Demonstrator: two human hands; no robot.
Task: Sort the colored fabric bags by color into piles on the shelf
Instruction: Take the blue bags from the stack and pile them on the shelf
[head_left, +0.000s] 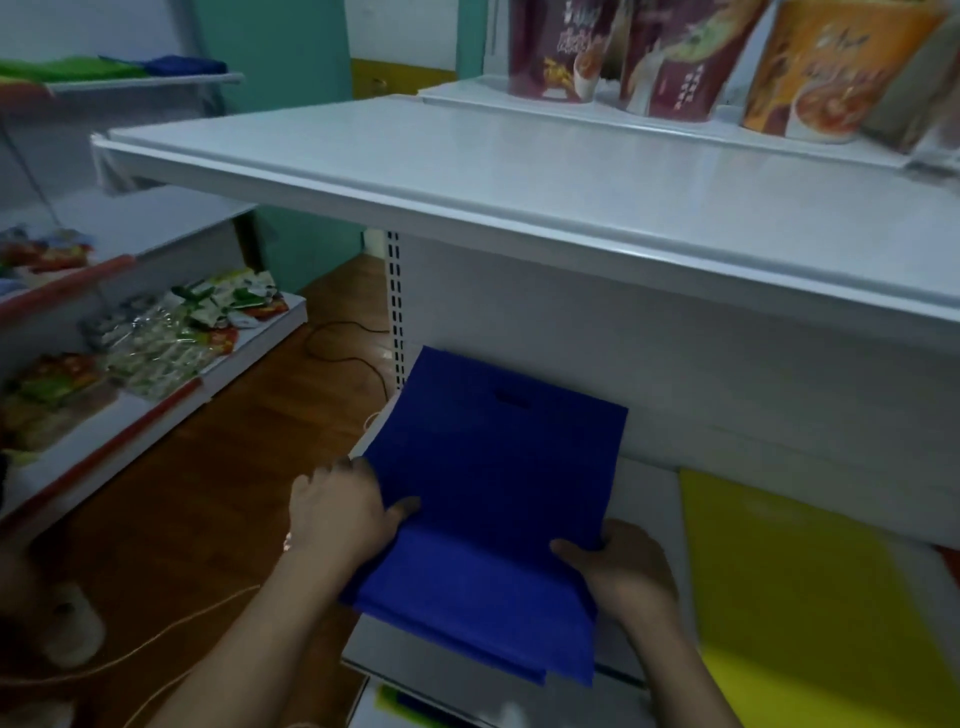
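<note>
Blue bags (493, 499): we're squaring them at the shelf's (644, 483) left edge, yellow pile (810, 597) alongside.
Left hand (340, 512): pinching the bags' left edge.
Right hand (621, 566): gripping their right edge.

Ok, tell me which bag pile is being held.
The blue bags, gripped by the left hand and the right hand; the yellow bags lie untouched beside them.

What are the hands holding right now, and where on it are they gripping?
Both hold the blue fabric bag: the left hand pinches its left edge, the right hand grips its right edge, near the fold.
</note>
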